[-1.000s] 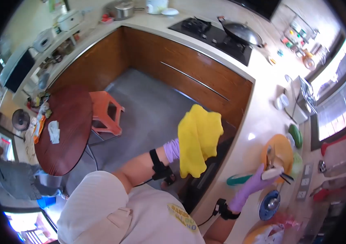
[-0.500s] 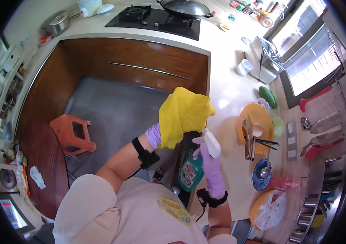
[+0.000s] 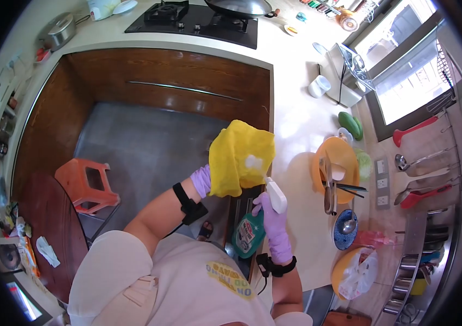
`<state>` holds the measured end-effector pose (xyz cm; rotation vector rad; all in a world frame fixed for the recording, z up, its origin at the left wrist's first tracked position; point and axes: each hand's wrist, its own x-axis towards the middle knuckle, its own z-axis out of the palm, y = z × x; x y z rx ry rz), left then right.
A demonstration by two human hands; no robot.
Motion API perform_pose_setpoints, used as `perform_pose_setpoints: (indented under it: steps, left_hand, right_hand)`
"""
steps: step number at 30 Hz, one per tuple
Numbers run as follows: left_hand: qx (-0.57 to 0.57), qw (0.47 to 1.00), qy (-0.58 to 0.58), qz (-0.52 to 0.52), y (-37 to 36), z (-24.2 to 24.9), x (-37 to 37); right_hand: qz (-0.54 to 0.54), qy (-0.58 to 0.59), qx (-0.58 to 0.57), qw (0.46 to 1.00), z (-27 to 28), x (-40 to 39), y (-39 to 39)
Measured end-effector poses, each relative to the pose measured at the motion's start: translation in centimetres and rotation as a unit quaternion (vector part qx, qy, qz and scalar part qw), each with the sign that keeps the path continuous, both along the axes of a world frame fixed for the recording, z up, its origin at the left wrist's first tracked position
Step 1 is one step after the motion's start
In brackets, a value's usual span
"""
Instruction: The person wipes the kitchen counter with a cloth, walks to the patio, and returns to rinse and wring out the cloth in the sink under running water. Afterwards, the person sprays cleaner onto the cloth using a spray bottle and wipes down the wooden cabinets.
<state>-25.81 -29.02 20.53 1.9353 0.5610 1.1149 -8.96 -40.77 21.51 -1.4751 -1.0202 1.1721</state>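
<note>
A yellow cloth (image 3: 233, 149) drapes over my left hand (image 3: 202, 182), which wears a purple glove; its fingers are hidden under the cloth. White foam (image 3: 254, 162) shows on the cloth's right part. My right hand (image 3: 273, 217), also in a purple glove, is closed around the neck of a green spray bottle (image 3: 248, 233). The bottle's white spray head (image 3: 276, 196) points at the cloth, its nozzle just below the foam. Both hands are above the floor beside the counter's edge.
On the counter (image 3: 301, 239) stand an orange bowl (image 3: 318, 174) with utensils, a blue bowl (image 3: 341, 239) with a ladle, and a bag-filled bowl (image 3: 342, 271). A wok (image 3: 239, 6) sits on the stove (image 3: 198, 28). An orange stool (image 3: 79, 176) stands at left.
White foam has appeared on the yellow cloth, which now lies more spread out, facing the nozzle. The whole view has shifted slightly, with the counter items further left.
</note>
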Motion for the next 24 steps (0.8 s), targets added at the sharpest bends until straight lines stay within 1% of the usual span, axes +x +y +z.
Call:
perform_pose_setpoints:
  steps: [3,5,6,8,12,14,15,17,18,20,21,23,24]
  left_hand:
    - [0.001,1.0,-0.002,-0.012,0.6,-0.1,-0.1]
    - [0.0,1.0,-0.002,-0.018,0.9,-0.1,-0.2]
    - [0.0,1.0,0.0,-0.02,0.9,-0.3,-0.4]
    - [-0.002,1.0,0.0,-0.025,1.0,-0.4,-0.5]
    - [-0.005,1.0,-0.002,-0.025,1.0,-0.6,-0.7]
    - [-0.004,1.0,-0.001,-0.026,0.9,-0.8,-0.8]
    - [-0.006,1.0,-0.003,-0.027,0.9,-1.0,-0.8]
    - [-0.009,0.999,-0.002,-0.032,0.7,-1.3,-0.9]
    - [-0.012,0.999,0.001,-0.037,0.6,-1.6,-0.8]
    - [-0.015,0.999,0.001,-0.047,0.5,-2.1,-0.5]
    - [-0.015,0.998,0.002,-0.06,0.4,-2.6,0.0]
    - [-0.049,0.997,-0.051,-0.023,0.5,-3.6,1.2]
    - [-0.049,0.997,-0.049,-0.039,0.3,-3.0,1.5]
  right_hand:
    - [0.004,0.008,-0.007,1.0,0.6,-0.6,-0.3]
    - [0.043,-0.006,0.024,0.999,1.0,-1.5,-0.5]
    - [0.047,-0.005,0.022,0.999,0.5,-1.6,-0.6]
    - [0.068,-0.06,-0.008,0.996,-0.4,-1.5,-0.7]
    - [0.083,-0.049,0.011,0.995,0.0,-1.8,-0.5]
    - [0.029,-0.017,0.02,0.999,0.6,-2.1,-0.4]
    - [0.026,-0.017,0.021,0.999,0.2,-1.8,-0.5]
    - [-0.02,-0.018,0.002,1.0,-0.3,-1.3,-0.9]
    - [-0.027,-0.018,0.001,0.999,0.0,-1.3,-1.0]
    - [-0.041,-0.002,0.05,0.998,1.1,-1.1,-1.1]
    - [-0.054,-0.002,0.049,0.997,0.7,-0.7,-1.4]
    - [-0.039,-0.021,0.002,0.999,-0.2,0.4,-2.1]
    - [-0.055,-0.02,0.002,0.998,-0.3,0.5,-2.5]
